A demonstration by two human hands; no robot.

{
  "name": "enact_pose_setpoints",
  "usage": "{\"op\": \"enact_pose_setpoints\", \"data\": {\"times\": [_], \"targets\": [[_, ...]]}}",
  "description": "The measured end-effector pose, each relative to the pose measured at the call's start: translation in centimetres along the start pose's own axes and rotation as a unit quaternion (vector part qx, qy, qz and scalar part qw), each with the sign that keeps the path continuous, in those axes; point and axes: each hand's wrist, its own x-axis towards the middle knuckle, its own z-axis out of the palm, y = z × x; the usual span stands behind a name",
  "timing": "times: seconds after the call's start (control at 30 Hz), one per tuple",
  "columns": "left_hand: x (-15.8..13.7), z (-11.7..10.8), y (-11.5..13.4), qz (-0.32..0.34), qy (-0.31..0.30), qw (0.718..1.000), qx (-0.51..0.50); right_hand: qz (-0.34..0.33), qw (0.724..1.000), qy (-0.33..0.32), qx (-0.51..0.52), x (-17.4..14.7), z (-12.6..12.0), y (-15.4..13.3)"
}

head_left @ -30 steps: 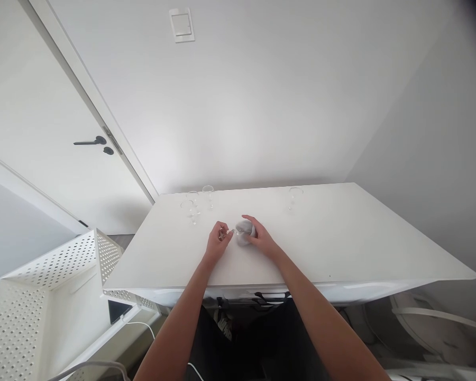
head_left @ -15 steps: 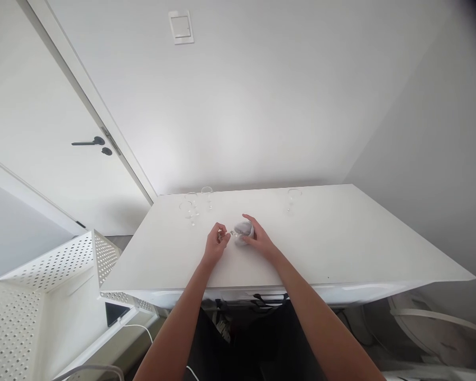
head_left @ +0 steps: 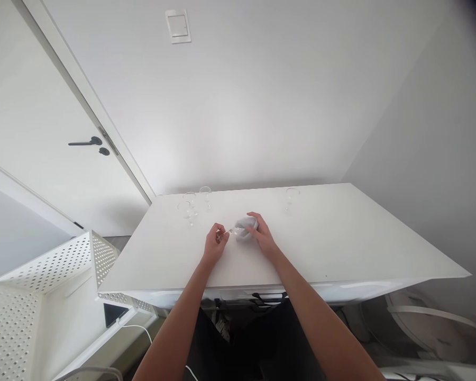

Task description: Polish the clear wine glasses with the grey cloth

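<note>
My left hand (head_left: pixel 217 242) is closed around the foot end of a clear stemmed glass (head_left: pixel 231 230), which lies tilted sideways above the white tabletop. A light grey cloth (head_left: pixel 244 227) covers the glass's bowl. My right hand (head_left: pixel 263 236) grips this cloth from the right, its fingers and thumb wrapped about the bowl. Much of the bowl is hidden by the cloth and fingers.
Three clear stemmed glasses (head_left: pixel 191 207) stand at the back left of the white table (head_left: pixel 341 238). Another glass (head_left: pixel 292 198) stands alone toward the back right. A white perforated shelf unit (head_left: pixel 63 270) adjoins the table's left side. The wall rises behind.
My right hand and the cloth have shifted slightly up and to the right around the bowl, and the fingers have turned. My left hand keeps its hold on the glass.
</note>
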Motion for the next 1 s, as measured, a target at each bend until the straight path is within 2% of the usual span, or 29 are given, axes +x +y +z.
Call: {"op": "enact_pose_setpoints", "data": {"times": [0.17,0.23,0.37,0.5,0.63,0.7,0.77,0.83,0.93,1.0], "targets": [[0.0,-0.3,0.0,0.022,0.009,1.0,0.02,0.022,0.994,-0.099,-0.045,-0.1,-0.1,-0.5],[-0.1,-0.3,0.0,0.031,0.013,0.999,0.028,0.015,0.993,-0.116,-0.036,0.1,-0.3,-0.4],[0.0,0.1,0.1,0.05,0.018,0.996,0.078,-0.015,0.999,-0.028,-0.008,0.4,-0.4,0.3],[0.1,0.1,0.1,0.039,0.023,0.994,0.104,-0.042,0.996,0.07,-0.034,0.6,-0.5,1.1],[0.1,-0.6,0.1,0.015,0.095,0.993,0.075,-0.056,0.979,0.195,-0.005,0.9,-1.3,1.6],[0.0,-0.9,0.2,-0.005,0.135,0.99,0.036,-0.037,0.976,0.213,0.036,1.1,-1.4,1.7],[-0.1,-1.0,0.4,-0.02,0.148,0.989,0.0,-0.003,0.982,0.175,0.075,1.2,-1.2,1.6],[0.0,-0.9,0.5,-0.024,0.137,0.99,-0.02,0.03,0.988,0.095,0.116,1.0,-0.7,1.2],[0.1,-0.6,0.5,-0.033,0.1,0.994,-0.029,0.048,0.983,-0.025,0.174,0.6,0.0,0.4],[0.1,-0.5,0.3,-0.043,0.085,0.995,-0.038,0.051,0.98,-0.054,0.187,0.3,0.3,-0.2]]}}
